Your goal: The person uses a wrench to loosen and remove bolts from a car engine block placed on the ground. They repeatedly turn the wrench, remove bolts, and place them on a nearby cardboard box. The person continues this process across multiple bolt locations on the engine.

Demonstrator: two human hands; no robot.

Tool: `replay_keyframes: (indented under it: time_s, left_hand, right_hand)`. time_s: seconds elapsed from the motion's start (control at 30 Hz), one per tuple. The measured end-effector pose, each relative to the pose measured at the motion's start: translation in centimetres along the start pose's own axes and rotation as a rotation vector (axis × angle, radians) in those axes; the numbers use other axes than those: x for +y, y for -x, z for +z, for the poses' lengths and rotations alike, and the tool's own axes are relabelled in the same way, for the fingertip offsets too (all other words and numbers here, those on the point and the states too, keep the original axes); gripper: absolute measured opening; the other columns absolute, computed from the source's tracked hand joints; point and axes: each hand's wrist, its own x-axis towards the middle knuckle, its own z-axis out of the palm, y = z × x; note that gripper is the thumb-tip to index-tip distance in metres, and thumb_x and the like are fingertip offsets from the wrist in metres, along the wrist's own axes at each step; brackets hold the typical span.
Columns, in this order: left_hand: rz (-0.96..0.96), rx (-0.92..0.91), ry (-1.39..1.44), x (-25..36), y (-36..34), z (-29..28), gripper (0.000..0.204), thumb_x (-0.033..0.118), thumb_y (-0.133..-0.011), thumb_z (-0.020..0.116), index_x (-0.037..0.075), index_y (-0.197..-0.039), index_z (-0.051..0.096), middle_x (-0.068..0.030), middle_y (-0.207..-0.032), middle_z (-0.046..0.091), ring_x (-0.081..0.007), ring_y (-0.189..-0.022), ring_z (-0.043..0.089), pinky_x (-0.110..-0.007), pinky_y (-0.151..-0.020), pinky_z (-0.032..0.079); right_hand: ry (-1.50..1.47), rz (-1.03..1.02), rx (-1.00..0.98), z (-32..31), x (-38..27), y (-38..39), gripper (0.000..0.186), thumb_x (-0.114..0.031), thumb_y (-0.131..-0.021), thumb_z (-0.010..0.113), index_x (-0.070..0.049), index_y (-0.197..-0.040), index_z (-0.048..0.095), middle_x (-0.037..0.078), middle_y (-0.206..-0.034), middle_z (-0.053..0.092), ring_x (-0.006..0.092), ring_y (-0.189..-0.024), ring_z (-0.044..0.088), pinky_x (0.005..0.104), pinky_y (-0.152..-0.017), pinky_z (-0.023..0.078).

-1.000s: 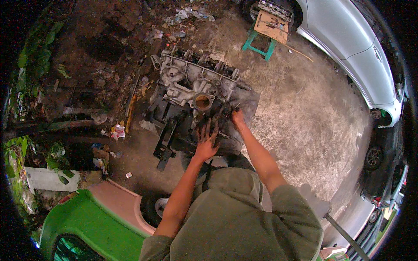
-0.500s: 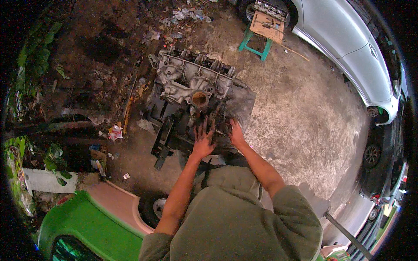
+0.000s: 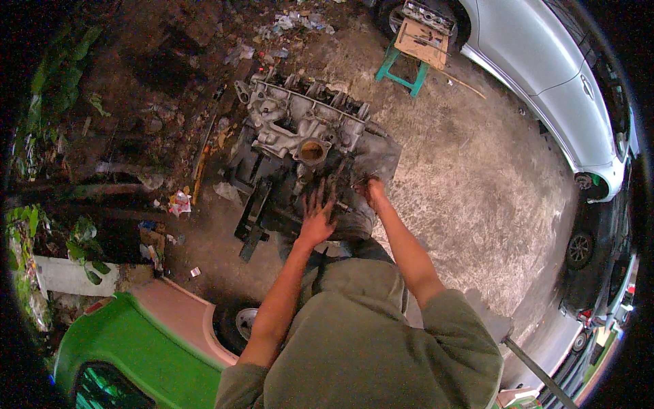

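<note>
A stained concrete floor [image 3: 477,157] spreads around us, a silver car [image 3: 535,68] at two o'clock, a green car [image 3: 157,347] at eight. The engine [image 3: 291,144] sits at eleven. Our left hand [image 3: 317,219] lies at its six o'clock, fingers spread, gripping nothing; our right hand [image 3: 372,193] curls at four, and we cannot tell whether it holds anything.

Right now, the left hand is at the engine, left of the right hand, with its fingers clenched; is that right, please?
Not quite: in the head view, the left hand has its fingers extended, not clenched. It is indeed at the engine, left of the right hand.
</note>
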Motion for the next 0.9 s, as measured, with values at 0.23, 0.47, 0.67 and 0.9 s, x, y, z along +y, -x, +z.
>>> replay_keyframes:
  time_s: [0.23, 0.47, 0.67, 0.9]
  left_hand:
    - [-0.009, -0.005, -0.035, -0.4, 0.3, 0.5, 0.102, 0.02, -0.069, 0.072, 0.022, -0.151, 0.013, -0.0143, -0.156, 0.007, -0.0406, -0.138, 0.02, -0.057, -0.113, 0.009]
    - [-0.004, -0.037, -0.055, -0.2, 0.1, 0.1, 0.105, 0.019, -0.067, 0.073, 0.02, -0.152, 0.011, -0.0149, -0.156, 0.006, -0.0404, -0.138, 0.021, -0.057, -0.113, 0.007]
    - [-0.035, -0.043, -0.047, 0.2, 0.1, 0.0, 0.102, 0.019, -0.07, 0.071, 0.02, -0.152, 0.011, -0.0149, -0.156, 0.006, -0.0401, -0.137, 0.022, -0.057, -0.113, 0.008]
    - [-0.037, -0.042, -0.038, -0.2, 0.2, 0.5, 0.102, 0.021, -0.069, 0.073, 0.02, -0.151, 0.013, -0.0146, -0.156, 0.007, -0.0404, -0.138, 0.021, -0.057, -0.113, 0.008]
  right_hand:
    - [-0.002, 0.191, -0.006, 2.0, -2.7, -1.6, 0.028, -0.012, -0.093, 0.037, 0.003, -0.111, 0.052, 0.017, -0.084, 0.064, 0.0281, -0.063, 0.065, 0.0371, -0.05, 0.052]
    - [0.136, 0.121, -0.083, 2.1, -2.7, -2.5, 0.025, -0.016, -0.094, 0.042, 0.001, -0.107, 0.055, 0.015, -0.09, 0.064, 0.0272, -0.066, 0.065, 0.04, -0.054, 0.055]
    - [0.101, 0.193, -0.04, 3.0, -3.0, -2.3, 0.024, -0.013, -0.093, 0.042, 0.001, -0.105, 0.057, 0.014, -0.088, 0.064, 0.0266, -0.067, 0.064, 0.04, -0.055, 0.056]
    - [0.191, 0.108, -0.048, 2.4, -1.3, -3.4, 0.019, -0.01, -0.09, 0.046, 0.002, -0.099, 0.058, 0.012, -0.082, 0.062, 0.0252, -0.064, 0.061, 0.0403, -0.056, 0.054]
